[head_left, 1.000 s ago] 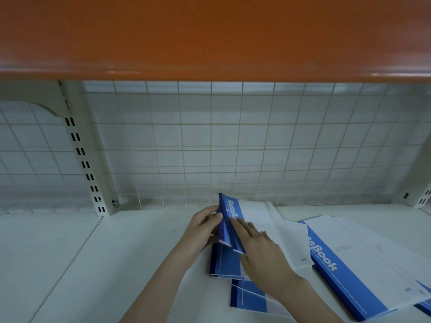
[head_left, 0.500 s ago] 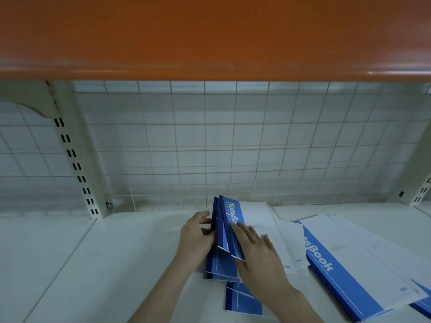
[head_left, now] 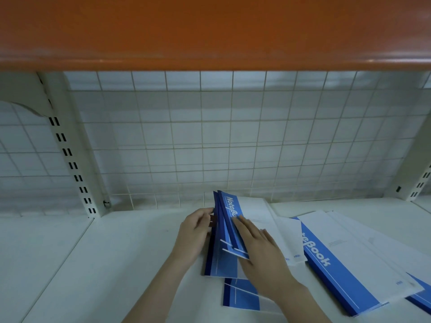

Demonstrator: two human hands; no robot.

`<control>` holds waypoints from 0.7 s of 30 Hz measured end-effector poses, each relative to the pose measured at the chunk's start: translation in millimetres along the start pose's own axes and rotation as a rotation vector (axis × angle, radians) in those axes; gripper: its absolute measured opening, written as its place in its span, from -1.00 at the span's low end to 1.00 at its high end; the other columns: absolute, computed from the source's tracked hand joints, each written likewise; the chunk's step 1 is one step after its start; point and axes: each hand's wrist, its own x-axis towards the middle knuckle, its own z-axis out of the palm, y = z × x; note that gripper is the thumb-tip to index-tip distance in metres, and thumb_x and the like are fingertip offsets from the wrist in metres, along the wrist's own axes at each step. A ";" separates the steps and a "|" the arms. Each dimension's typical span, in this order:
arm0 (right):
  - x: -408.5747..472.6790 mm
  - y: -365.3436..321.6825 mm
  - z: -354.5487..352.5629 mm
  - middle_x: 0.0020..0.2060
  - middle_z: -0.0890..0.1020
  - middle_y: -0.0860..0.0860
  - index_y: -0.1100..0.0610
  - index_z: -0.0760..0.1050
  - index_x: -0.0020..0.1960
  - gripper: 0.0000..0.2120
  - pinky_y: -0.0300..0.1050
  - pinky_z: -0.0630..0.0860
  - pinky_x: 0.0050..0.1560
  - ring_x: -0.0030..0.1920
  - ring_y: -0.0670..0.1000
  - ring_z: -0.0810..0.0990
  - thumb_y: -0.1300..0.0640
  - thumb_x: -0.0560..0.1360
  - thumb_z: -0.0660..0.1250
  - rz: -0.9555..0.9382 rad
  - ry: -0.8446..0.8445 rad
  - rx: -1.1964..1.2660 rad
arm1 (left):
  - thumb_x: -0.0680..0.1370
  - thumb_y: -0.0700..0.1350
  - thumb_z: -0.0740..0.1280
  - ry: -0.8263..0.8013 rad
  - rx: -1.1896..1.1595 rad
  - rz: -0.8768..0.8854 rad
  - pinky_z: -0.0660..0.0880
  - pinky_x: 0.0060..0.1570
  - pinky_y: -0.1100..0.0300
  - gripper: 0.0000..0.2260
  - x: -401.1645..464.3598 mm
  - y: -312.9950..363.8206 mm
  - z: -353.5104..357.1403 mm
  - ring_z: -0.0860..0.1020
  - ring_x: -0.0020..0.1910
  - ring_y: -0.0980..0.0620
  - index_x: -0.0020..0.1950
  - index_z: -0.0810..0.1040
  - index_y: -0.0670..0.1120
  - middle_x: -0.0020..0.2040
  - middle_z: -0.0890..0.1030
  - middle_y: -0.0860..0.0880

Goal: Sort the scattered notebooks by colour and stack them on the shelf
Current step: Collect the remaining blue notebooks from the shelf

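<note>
Head view, white shelf [head_left: 98,264] under an orange shelf edge [head_left: 210,31], wire grid back panel [head_left: 233,136], slotted upright [head_left: 70,155] at left. Left hand [head_left: 194,234]: fingers curled against the spine side of a small bundle of blue-and-white notebooks [head_left: 227,231], thumb up near the top corner, gripping the bundle from the left. Right hand [head_left: 261,255]: fingers straight and close together, laid flat on the front cover of the same bundle, fingertips [head_left: 238,221] over the printed "Note" lettering, pressing rather than curling round it. Bundle raised on its left edge, tilted, covers fanned slightly at the lower end, standing over another blue-and-white notebook lying flat on the shelf. One more flat notebook [head_left: 242,294] nearer the camera, partly under the right wrist. Larger notebook with blue band [head_left: 345,276] lying flat to the right, lettering "Book" readable, overlapped by further white covers [head_left: 373,241] beside it. Corner of another blue notebook [head_left: 419,297] at the right frame edge. All notebooks in the right half of the shelf, near the back panel.
</note>
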 end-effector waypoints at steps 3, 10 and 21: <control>2.0 1.2 1.1 0.53 0.00 -0.17 -0.07 -0.11 0.55 -0.34 -0.10 0.00 0.53 0.51 -0.15 0.03 0.15 0.57 0.15 0.004 0.032 0.033 | 0.61 0.01 0.18 0.049 0.645 0.100 0.46 0.13 0.17 -0.65 1.3 -13.6 -2.1 0.46 0.20 0.01 0.35 0.43 -0.10 0.21 0.55 -0.05; -0.8 -2.6 -2.0 0.53 0.06 -0.10 -0.02 -0.06 0.55 -0.32 -0.07 -0.02 0.52 0.52 -0.07 0.07 0.21 0.52 0.16 -0.021 0.046 0.032 | 0.53 -0.18 0.33 -0.026 0.379 0.057 0.51 0.03 0.20 -0.67 -5.3 -4.9 5.7 0.57 0.00 0.00 0.29 0.46 -0.19 0.10 0.61 -0.10; -4.6 -3.5 -4.5 0.53 0.09 -0.09 -0.01 -0.04 0.55 -0.30 -0.07 0.01 0.52 0.52 -0.06 0.07 0.23 0.50 0.17 -0.024 0.057 0.014 | 0.52 -0.30 0.33 -0.119 -0.247 -0.303 0.57 0.01 -0.02 -0.57 -1.7 0.0 4.1 0.63 0.01 -0.15 0.38 0.37 -0.21 0.09 0.62 -0.15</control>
